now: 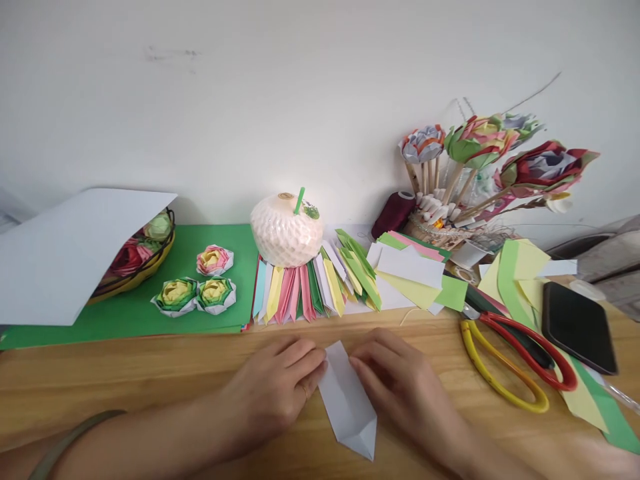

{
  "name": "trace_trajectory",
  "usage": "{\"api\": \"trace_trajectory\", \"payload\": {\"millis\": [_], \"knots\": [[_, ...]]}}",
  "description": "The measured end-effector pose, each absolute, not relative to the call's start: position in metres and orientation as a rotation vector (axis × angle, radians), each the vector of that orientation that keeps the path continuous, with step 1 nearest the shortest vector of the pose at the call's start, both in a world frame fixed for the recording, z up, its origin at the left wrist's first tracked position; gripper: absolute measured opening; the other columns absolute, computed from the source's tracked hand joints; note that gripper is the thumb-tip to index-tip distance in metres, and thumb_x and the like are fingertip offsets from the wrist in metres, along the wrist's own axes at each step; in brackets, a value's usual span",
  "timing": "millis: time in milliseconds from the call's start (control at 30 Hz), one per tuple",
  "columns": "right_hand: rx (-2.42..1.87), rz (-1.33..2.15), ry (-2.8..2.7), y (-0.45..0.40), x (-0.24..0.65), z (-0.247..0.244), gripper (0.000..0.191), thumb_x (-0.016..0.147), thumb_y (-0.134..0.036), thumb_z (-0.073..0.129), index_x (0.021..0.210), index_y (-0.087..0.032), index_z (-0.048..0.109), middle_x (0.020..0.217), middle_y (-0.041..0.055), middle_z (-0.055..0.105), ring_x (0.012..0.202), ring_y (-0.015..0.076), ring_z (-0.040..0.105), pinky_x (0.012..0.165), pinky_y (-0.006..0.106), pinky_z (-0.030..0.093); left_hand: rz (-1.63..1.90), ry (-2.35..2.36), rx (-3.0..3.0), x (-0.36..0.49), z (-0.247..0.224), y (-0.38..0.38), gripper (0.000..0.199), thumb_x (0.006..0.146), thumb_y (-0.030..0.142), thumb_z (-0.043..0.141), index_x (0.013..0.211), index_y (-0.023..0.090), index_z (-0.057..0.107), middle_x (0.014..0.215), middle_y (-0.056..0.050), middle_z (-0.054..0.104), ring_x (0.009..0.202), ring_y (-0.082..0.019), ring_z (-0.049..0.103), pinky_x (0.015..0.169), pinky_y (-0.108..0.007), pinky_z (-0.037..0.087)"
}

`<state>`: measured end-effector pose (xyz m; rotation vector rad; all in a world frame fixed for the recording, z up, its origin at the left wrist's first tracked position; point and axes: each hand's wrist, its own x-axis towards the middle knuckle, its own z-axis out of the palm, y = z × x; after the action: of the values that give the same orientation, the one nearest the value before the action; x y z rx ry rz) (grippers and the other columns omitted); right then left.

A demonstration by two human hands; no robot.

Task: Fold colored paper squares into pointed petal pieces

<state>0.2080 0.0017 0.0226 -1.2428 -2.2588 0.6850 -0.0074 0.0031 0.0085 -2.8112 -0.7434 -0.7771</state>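
Observation:
A folded strip of white paper (pixel 349 399) lies on the wooden table between my hands, its near end creased into a point. My left hand (pixel 283 377) pinches the paper's left edge near the far end, fingers curled together. On the opposite edge, my right hand (pixel 393 373) has thumb and fingers closed at the paper's upper right side. Beyond my hands stands a row of folded paper pieces (pixel 295 293) in several colours. A round white netted object (pixel 287 230) with a green straw rests behind that row.
Scissors (pixel 515 360) with red and yellow handles and a black phone (pixel 580 327) lie at the right among paper strips. Three paper flowers (pixel 216 293) sit on green sheets (pixel 200 327). A basket (pixel 165 257) is partly under a white sheet (pixel 85 247). Paper flowers on sticks (pixel 480 143) stand back right.

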Motion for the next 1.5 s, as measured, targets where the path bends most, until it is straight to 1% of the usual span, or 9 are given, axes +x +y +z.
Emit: {"api": "trace_trajectory", "payload": {"millis": [100, 200, 367, 500, 733, 867, 1067, 1300, 1500], "knots": [[-1.422, 0.608, -2.245, 0.007, 0.205, 0.021, 0.010, 0.086, -0.020, 0.052, 0.077, -0.020, 0.056, 0.077, 0.0025, 0.059, 0.065, 0.0149, 0.057, 0.056, 0.026, 0.043, -0.744, -0.662, -2.792, -0.010, 0.007, 0.008, 0.026, 0.096, 0.008, 0.037, 0.103, 0.007, 0.061, 0.098, -0.010, 0.066, 0.091, -0.021, 0.057, 0.080, -0.038, 0.048], [-1.507, 0.579, -2.256, 0.012, 0.201, 0.021, 0.009, 0.084, -0.019, 0.055, 0.075, -0.020, 0.055, 0.076, 0.0014, 0.059, 0.063, 0.0147, 0.057, 0.053, 0.024, 0.042, -0.678, -0.652, -2.803, -0.013, 0.002, 0.011, 0.028, 0.096, 0.009, 0.037, 0.111, 0.007, 0.059, 0.109, -0.010, 0.065, 0.101, -0.025, 0.054, 0.088, -0.045, 0.044], [-1.496, 0.514, -2.264, 0.014, 0.199, 0.016, 0.008, 0.087, -0.017, 0.052, 0.081, -0.018, 0.058, 0.081, 0.0032, 0.059, 0.066, 0.0156, 0.059, 0.056, 0.026, 0.046, -0.550, -0.701, -2.851, -0.017, -0.001, 0.012, 0.029, 0.093, 0.011, 0.045, 0.120, 0.011, 0.055, 0.118, -0.009, 0.062, 0.117, -0.027, 0.046, 0.097, -0.052, 0.038], [-1.279, 0.311, -2.358, 0.010, 0.202, 0.011, 0.017, 0.091, -0.014, 0.045, 0.091, -0.018, 0.062, 0.086, 0.0057, 0.062, 0.076, 0.0178, 0.061, 0.062, 0.027, 0.049, -0.504, -0.719, -2.903, -0.018, 0.004, 0.014, 0.029, 0.093, 0.014, 0.046, 0.121, 0.011, 0.054, 0.116, -0.011, 0.062, 0.121, -0.029, 0.044, 0.096, -0.055, 0.038], [-0.959, 0.115, -2.507, 0.006, 0.207, 0.009, 0.028, 0.096, -0.015, 0.034, 0.096, -0.016, 0.062, 0.087, 0.0090, 0.065, 0.075, 0.0183, 0.058, 0.064, 0.030, 0.050, -0.504, -0.762, -2.896, -0.019, 0.004, 0.017, 0.027, 0.097, 0.016, 0.042, 0.121, 0.016, 0.054, 0.124, -0.008, 0.058, 0.126, -0.027, 0.039, 0.101, -0.052, 0.033], [-1.089, 0.095, -2.410, 0.006, 0.207, 0.007, 0.019, 0.094, -0.017, 0.040, 0.098, -0.015, 0.059, 0.088, 0.0089, 0.063, 0.077, 0.0192, 0.060, 0.064, 0.030, 0.050, -0.484, -0.753, -2.891, -0.019, 0.002, 0.016, 0.027, 0.097, 0.016, 0.040, 0.121, 0.015, 0.054, 0.129, -0.008, 0.055, 0.127, -0.028, 0.038, 0.101, -0.053, 0.034], [-1.167, 0.185, -2.334, 0.007, 0.207, 0.006, 0.018, 0.093, -0.016, 0.043, 0.083, -0.018, 0.058, 0.076, 0.0048, 0.060, 0.069, 0.0169, 0.057, 0.060, 0.028, 0.047, -0.524, -0.687, -2.913, -0.020, 0.002, 0.016, 0.030, 0.097, 0.010, 0.035, 0.119, 0.010, 0.055, 0.121, -0.008, 0.061, 0.125, -0.029, 0.040, 0.101, -0.055, 0.034], [-1.283, 0.226, -2.298, 0.009, 0.206, 0.007, 0.012, 0.092, -0.024, 0.048, 0.092, -0.018, 0.058, 0.083, 0.0065, 0.060, 0.076, 0.0199, 0.058, 0.064, 0.031, 0.048, -0.565, -0.684, -2.897, -0.020, -0.001, 0.015, 0.029, 0.096, 0.011, 0.038, 0.119, 0.010, 0.055, 0.121, -0.007, 0.062, 0.127, -0.029, 0.038, 0.105, -0.055, 0.028], [-1.060, 0.182, -2.325, 0.009, 0.204, 0.006, 0.016, 0.093, -0.014, 0.046, 0.087, -0.016, 0.061, 0.078, 0.0056, 0.062, 0.072, 0.0175, 0.055, 0.062, 0.028, 0.047, -0.521, -0.683, -2.886, -0.020, -0.003, 0.014, 0.030, 0.096, 0.012, 0.038, 0.120, 0.010, 0.055, 0.122, -0.008, 0.060, 0.131, -0.029, 0.033, 0.107, -0.053, 0.025]]}}
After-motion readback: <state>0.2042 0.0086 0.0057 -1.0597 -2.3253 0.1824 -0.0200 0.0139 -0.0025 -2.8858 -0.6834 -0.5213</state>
